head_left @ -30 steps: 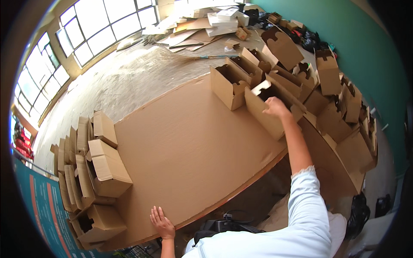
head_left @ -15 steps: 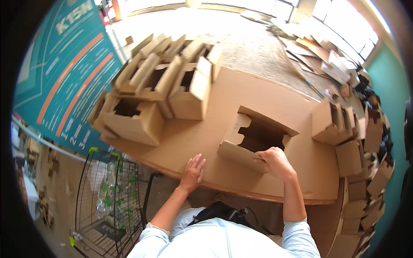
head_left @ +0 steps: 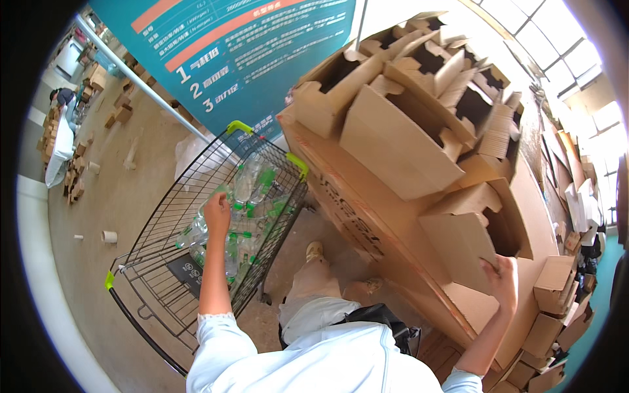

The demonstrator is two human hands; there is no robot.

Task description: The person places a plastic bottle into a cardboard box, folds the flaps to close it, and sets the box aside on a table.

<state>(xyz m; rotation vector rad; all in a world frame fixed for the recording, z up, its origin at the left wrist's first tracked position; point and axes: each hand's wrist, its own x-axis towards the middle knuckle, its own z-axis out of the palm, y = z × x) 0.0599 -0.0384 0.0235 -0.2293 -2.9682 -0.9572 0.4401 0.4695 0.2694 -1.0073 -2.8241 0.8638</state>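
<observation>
My right hand (head_left: 503, 280) pinches the raised front flap of an open cardboard box (head_left: 452, 229) on the near part of the table. The box stands upright, its dark inside partly showing. My left hand (head_left: 217, 209) is down inside a black wire shopping cart (head_left: 147, 229) with lime-green corners. Its fingers are curled among clear plastic bottles (head_left: 246, 180) with green caps; whether one is in its grasp is hidden.
Several open cardboard boxes (head_left: 400, 144) crowd the cardboard-covered table (head_left: 393, 252) beyond the held box. A teal banner (head_left: 262, 59) stands behind the cart. More cartons (head_left: 555, 285) are piled at the right, and a person (head_left: 64, 98) is far left.
My view has swung left towards the cart. My left hand has left the table edge and gone into the cart. The right hand keeps hold of the box flap.
</observation>
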